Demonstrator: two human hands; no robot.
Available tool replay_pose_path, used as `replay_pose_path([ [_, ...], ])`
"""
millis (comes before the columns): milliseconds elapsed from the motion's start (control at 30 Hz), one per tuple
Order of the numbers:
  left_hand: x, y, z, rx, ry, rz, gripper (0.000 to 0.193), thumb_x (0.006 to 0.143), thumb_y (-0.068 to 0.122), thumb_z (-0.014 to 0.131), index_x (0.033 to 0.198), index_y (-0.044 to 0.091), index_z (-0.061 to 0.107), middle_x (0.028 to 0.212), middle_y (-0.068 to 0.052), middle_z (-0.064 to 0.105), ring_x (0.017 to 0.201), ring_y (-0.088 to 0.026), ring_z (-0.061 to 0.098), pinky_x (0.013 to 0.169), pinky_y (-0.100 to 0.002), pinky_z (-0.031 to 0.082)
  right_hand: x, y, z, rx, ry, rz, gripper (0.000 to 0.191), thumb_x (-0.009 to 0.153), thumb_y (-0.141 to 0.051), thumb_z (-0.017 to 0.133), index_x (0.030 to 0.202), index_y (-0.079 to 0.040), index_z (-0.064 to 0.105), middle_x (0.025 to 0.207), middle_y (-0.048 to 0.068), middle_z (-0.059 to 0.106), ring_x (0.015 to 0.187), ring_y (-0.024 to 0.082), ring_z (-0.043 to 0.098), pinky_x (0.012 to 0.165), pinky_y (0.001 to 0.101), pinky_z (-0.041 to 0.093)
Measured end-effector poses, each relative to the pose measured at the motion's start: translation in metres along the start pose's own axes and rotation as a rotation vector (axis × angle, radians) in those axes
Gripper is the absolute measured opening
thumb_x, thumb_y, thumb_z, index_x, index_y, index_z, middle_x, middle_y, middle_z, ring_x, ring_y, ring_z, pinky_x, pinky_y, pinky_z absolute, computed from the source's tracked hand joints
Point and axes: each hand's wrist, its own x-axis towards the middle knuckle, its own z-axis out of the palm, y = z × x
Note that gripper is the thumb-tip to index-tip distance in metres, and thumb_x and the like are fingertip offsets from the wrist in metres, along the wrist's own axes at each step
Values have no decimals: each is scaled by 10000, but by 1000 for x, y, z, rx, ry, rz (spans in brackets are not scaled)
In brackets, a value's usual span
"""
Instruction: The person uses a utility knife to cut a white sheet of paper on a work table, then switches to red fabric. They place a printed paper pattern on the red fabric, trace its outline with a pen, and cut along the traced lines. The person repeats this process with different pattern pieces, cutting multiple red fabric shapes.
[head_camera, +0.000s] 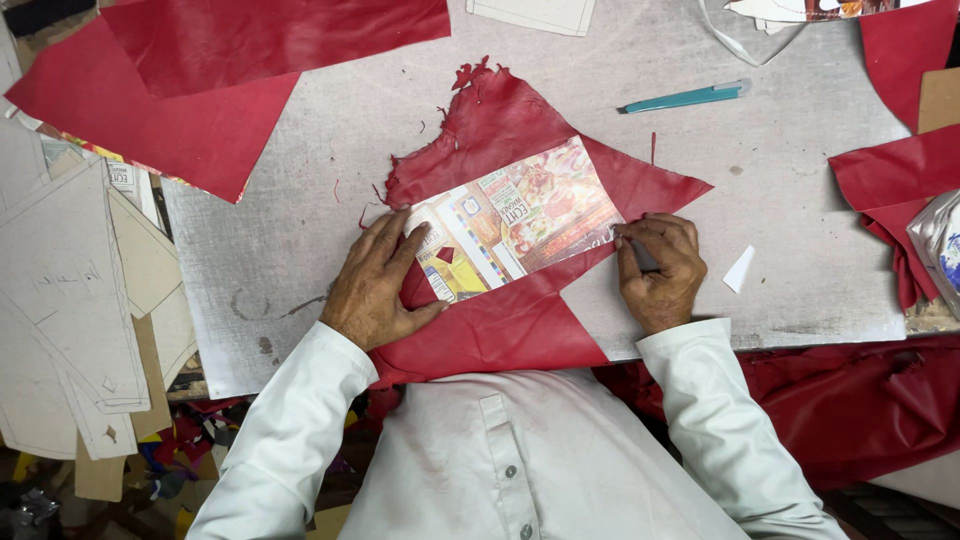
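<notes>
A ragged-edged piece of red leather (500, 320) lies on the grey work board (790, 200). On top of it rests a printed cardboard template (515, 220), a slanted rectangle. My left hand (375, 285) presses flat on the template's left end, fingers spread. My right hand (660, 270) is closed around a small dark tool (640, 255), its tip at the template's lower right corner.
Large red leather sheets (200, 70) lie at the top left, and more red pieces (890, 190) at the right. A teal knife (685, 97) rests at the upper right. Cardboard patterns (70, 290) are stacked on the left. A white scrap (740, 270) lies near my right hand.
</notes>
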Motion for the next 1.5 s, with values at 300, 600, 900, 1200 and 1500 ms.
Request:
replay_pose_path([
  [300,15,16,-13,-25,-27,-37,947,570,291,920,1380,-7,530,1537,-266,369,1433,-446,340,1153,-493,354,11,-10,-2,-12,58,22,185,793,59,778,956,-29,773,988,118,719,1029,305,676,880,376,566],
  [600,29,49,-16,75,-233,-312,939,664,196,888,1505,121,478,1652,-230,247,1484,-399,241,1185,-455,297,38,-16,-19,-48,-98,146,160,769,21,783,914,-45,784,955,110,758,959,286,707,829,365,580],
  [900,44,71,-1,143,-280,-439,863,728,24,776,1511,12,413,1652,-269,229,1503,-403,238,1199,-403,300,273,78,-7,-179,148,112,679,778,-162,931,1317,99,612,1284,326,643,1184,442,643,1035,456,508],
  [1200,48,60,14,98,-314,-486,878,732,-48,674,1526,-42,298,1637,-309,180,1506,-446,176,1212,-422,254,401,114,14,-528,-79,561,1308,613,-548,1019,1553,-12,285,1476,259,441,1387,438,439,1109,577,382],
  [1500,51,59,15,121,-369,-453,906,698,-85,640,1515,-84,248,1637,-357,131,1502,-481,88,1229,-447,157,403,147,-27,314,327,108,313,902,27,716,1210,-20,685,1212,153,709,1113,246,702,952,430,592],
])
